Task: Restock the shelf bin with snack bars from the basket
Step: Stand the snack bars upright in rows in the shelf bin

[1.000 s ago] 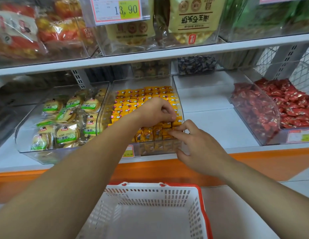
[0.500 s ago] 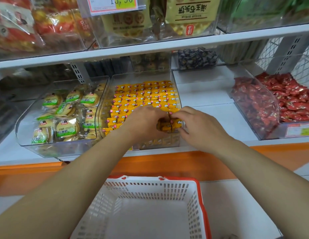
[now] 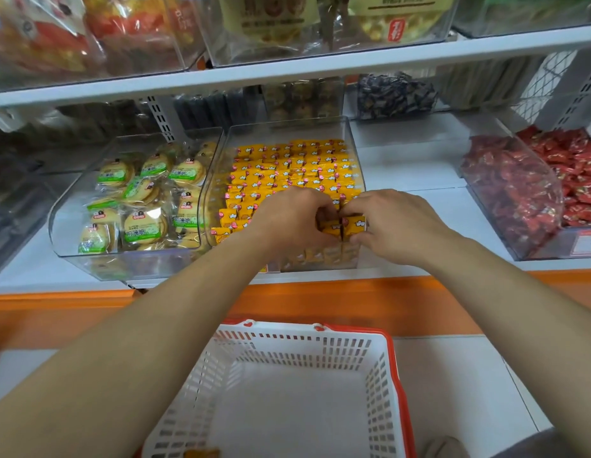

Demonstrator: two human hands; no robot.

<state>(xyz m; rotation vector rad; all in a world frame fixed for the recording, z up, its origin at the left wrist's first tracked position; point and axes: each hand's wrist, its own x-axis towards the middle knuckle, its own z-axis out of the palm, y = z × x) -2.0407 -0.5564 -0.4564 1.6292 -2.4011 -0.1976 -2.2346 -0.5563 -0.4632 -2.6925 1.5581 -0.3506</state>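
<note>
Pinched snack bars [image 3: 353,223] lie between left hand [image 3: 287,223] and right hand [image 3: 399,226].

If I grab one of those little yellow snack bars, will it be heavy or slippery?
Probably light: the left hand and right hand hold several yellow snack bars between curled fingers. The wrappers look glossy, so they may slide a little. They stand in neat rows in the clear bin, so rolling seems unlikely; tipping seems likelier.

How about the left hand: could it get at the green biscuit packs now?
Probably yes, once it lets go: left hand is holding yellow bars; the biscuit packs lie uncovered in the open-topped bin beside it.
</note>
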